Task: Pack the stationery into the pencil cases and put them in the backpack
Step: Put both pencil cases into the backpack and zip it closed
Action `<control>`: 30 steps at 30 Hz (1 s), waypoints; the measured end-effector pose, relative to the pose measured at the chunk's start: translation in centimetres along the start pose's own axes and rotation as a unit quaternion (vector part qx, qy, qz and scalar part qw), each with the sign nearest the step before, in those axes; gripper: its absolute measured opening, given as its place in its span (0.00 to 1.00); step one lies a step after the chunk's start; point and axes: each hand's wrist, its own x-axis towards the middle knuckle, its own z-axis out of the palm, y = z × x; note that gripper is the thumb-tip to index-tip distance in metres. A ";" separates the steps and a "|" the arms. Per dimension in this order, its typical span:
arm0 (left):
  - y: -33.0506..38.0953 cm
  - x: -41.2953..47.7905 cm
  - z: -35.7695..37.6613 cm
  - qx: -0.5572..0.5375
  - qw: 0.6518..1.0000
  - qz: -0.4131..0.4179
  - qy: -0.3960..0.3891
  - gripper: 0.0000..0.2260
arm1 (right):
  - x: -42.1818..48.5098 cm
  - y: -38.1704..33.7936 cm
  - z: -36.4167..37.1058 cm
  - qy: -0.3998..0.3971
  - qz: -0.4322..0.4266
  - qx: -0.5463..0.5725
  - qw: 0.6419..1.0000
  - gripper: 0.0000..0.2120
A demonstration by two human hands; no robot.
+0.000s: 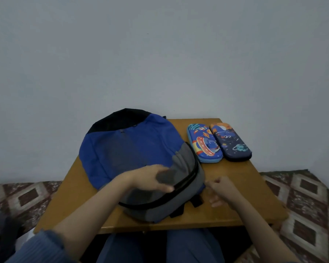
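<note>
Fingers (166, 189) of left hand (150, 179) grip backpack (125, 149) flap.
Nearer right hand (223, 188) curled, hold unclear; cases (204, 144) lie beyond it at surface (245, 196) far-right corner.

Domestic room: a low wooden table (251, 186) stands on diamond-patterned carpet (308, 196) against a plain grey wall (160, 54).

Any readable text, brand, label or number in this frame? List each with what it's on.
No text can be read here.
backpack: small dark tab under the black top panel, too small to read.
light blue pencil case: cartoon print; a white-and-red mark at its far end, too blurred.
dark blue pencil case: cartoon print, no lettering visible.
</note>
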 end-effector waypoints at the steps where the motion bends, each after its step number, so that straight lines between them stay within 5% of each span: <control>1: -1.9 -0.3 0.0 0.056 0.996 -0.055 -0.048 0.40 | -0.7 -0.1 0.0 -0.038 0.022 -0.023 0.999 0.17; 3: -6.0 -1.5 0.3 0.145 0.969 -0.165 -0.109 0.46 | -2.2 -0.6 0.9 -0.157 0.054 -0.064 0.984 0.23; 6: -9.5 -2.6 1.5 0.178 0.966 -0.180 -0.053 0.40 | -3.8 -1.0 3.5 -0.250 0.035 0.008 0.967 0.26; 11: -8.2 -2.4 2.6 0.189 0.972 -0.123 0.062 0.18 | -2.2 -3.4 6.5 -0.059 -0.132 0.184 0.972 0.20; 15: -5.4 -1.1 3.1 0.100 0.985 -0.083 0.117 0.21 | -0.7 -7.4 5.1 0.006 -0.252 0.258 0.933 0.26; 18: -3.1 0.6 3.9 0.043 0.978 -0.057 0.197 0.21 | 0.2 -8.8 3.9 0.015 -0.258 0.306 0.916 0.30; 23: -2.9 1.6 4.7 -0.016 0.963 -0.037 0.267 0.21 | 2.9 -4.4 4.8 0.055 -0.155 0.220 0.961 0.23; 27: -3.1 0.3 2.7 -0.149 0.891 -0.015 0.429 0.18 | 4.0 -2.5 4.2 0.109 -0.109 0.191 0.969 0.17; 30: -6.2 -0.9 0.2 -0.297 0.790 -0.157 0.512 0.18 | 4.5 -2.7 4.0 0.118 -0.114 0.190 0.968 0.17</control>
